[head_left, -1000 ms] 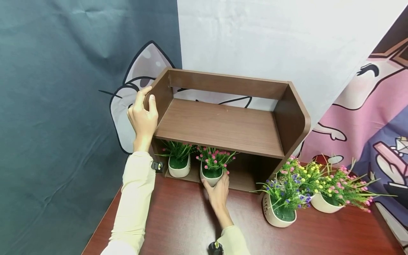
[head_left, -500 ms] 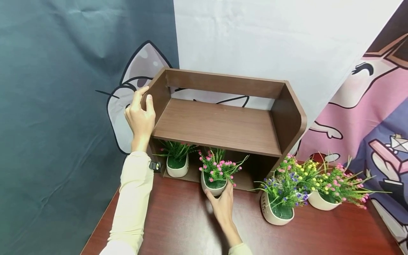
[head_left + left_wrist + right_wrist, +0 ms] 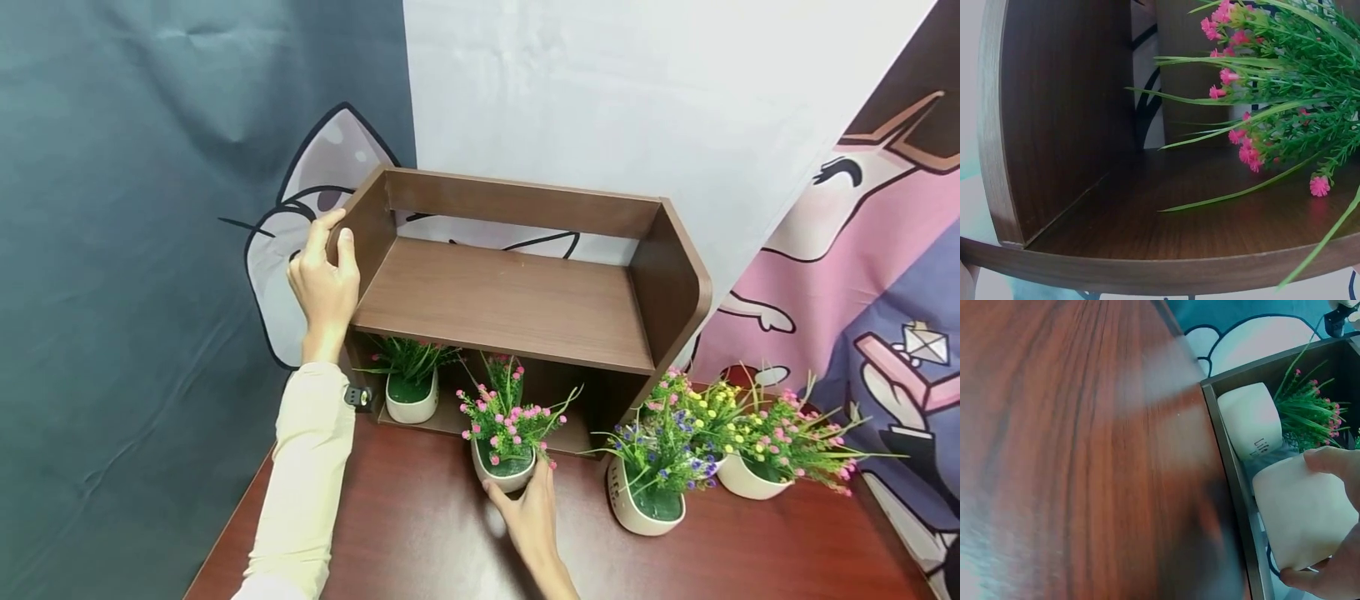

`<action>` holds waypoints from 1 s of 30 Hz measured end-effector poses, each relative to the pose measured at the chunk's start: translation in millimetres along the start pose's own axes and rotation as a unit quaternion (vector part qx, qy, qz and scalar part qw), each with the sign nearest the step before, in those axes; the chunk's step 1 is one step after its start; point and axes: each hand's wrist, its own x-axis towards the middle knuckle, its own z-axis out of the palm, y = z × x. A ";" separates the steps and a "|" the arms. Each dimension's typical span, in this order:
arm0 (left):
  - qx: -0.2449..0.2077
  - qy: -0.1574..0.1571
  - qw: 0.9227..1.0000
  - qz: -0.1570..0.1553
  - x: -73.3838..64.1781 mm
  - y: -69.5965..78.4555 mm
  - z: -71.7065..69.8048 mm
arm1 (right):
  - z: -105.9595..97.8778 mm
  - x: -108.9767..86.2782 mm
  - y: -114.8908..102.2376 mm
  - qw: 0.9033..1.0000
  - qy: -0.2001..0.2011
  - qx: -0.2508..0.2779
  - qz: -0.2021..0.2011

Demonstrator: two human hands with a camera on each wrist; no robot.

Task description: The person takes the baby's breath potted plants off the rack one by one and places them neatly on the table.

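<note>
My right hand (image 3: 528,512) grips a white pot with pink flowers (image 3: 504,454), thumb and fingers on opposite sides of its near face. This potted plant is at the front of the brown wooden shelf (image 3: 495,300), forward of the lower compartment. In the right wrist view the pot's pale side (image 3: 1304,512) faces the camera. My left hand (image 3: 326,283) holds the shelf's left side panel at its front edge, thumb toward the inside. Below it, another potted plant (image 3: 411,392) stands in the lower compartment at the left. Its pink flowers (image 3: 1247,153) fill the left wrist view's right side.
Right of the shelf, several white pots stand on the reddish wooden table (image 3: 420,533), among them a blue-flowered plant (image 3: 652,492) and a pink-flowered one (image 3: 757,475). Pink blossoms (image 3: 510,375) show behind the held plant; whose they are I cannot tell. Printed cloth hangs behind.
My right hand has drawn the pink-flowered pot toward me, from inside the lower compartment to its front. My left hand stays on the side panel. The head view has shifted slightly.
</note>
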 end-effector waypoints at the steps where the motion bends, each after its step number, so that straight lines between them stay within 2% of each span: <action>1: -0.001 0.002 1.000 0.000 0.1 -0.3 -0.2 | -1.3 -1.1 0.6 1.000 -0.001 -0.001 0.002; 9: 0.002 -0.001 1.000 0.007 1.3 2.3 2.6 | -18.3 -10.4 5.9 1.000 -0.005 -0.009 0.024; 17: 0.001 -0.002 1.000 -0.004 -2.0 0.7 5.7 | -36.3 -22.9 18.0 0.998 0.008 -0.049 0.024; 21: 0.000 -0.002 1.000 -0.004 -2.3 1.1 6.5 | -45.4 -25.7 22.8 0.999 0.017 -0.043 0.020; 27: 0.000 -0.011 1.000 0.012 -0.8 3.4 6.8 | -57.9 -30.8 34.6 0.996 0.059 -0.062 0.003; 30: 0.000 -0.006 1.000 0.007 -0.4 3.5 7.7 | -65.8 -34.1 41.0 0.995 0.067 -0.077 0.005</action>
